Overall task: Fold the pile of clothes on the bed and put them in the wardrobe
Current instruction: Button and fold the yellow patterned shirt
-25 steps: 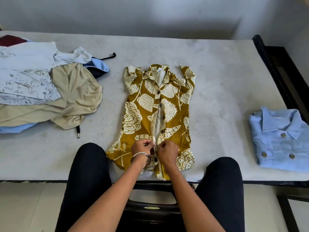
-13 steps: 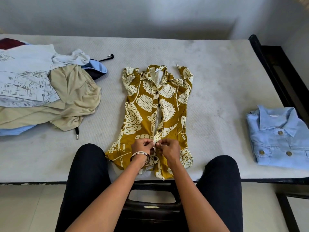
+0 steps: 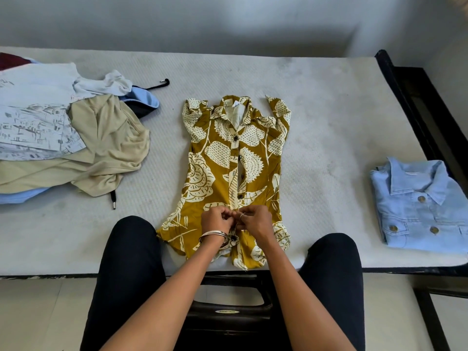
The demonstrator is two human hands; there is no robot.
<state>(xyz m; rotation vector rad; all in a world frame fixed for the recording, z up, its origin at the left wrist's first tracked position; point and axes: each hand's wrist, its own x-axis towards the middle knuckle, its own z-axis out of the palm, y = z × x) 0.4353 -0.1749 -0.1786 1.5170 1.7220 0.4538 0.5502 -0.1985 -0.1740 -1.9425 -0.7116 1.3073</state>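
While the mustard leaf-print shirt [image 3: 235,173] lies flat and face up in the middle of the bed [image 3: 316,117], collar toward the far wall and hem toward the near edge, both hands meet low on its button placket. The left hand [image 3: 217,220] has its fingers curled in, pinching the left front edge of the cloth; bangles [image 3: 214,235] ring that wrist. The right hand [image 3: 254,221], touching the left, is curled likewise and pinches the right front edge at the same spot. Whether a button sits between the fingertips cannot be told. Above the hands the placket gapes a little between dark buttons.

The shirt's hem hangs slightly over the near edge of the mattress, between the person's dark-trousered knees [image 3: 131,249], which press close against that edge. A dark stool [image 3: 228,312] shows below, between the legs.

To the left, well apart from the shirt, the pile of unfolded clothes [image 3: 76,143] spreads to the left border of the view: a beige garment on top at its near side, white printed cloth behind, pale blue pieces under, and a black drawstring trailing onto the mattress. Bare mattress lies between pile and shirt.

To the right, a folded light-blue denim shirt [image 3: 417,206] sits near the bed's right end, close to the dark bed frame [image 3: 415,102]. A wide strip of open mattress separates it from the mustard shirt, and more lies beyond the collar up to the wall.
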